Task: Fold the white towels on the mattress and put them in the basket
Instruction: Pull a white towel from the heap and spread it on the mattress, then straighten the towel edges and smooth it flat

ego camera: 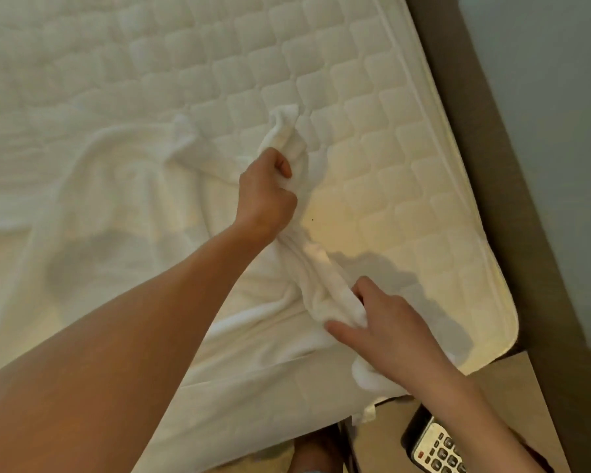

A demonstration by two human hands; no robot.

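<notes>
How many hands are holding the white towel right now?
2. The left hand grips the bunched white towel farther up the mattress; the right hand holds its nearer end, close to the mattress corner. No other hand shows.

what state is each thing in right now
mattress: bare, quilted top showing
towel: unfolded, bunched into a ridge, lying on the mattress
left hand: grips the towel's far end
right hand: pinches the towel's near end
remote: face up on the bedside surface
</notes>
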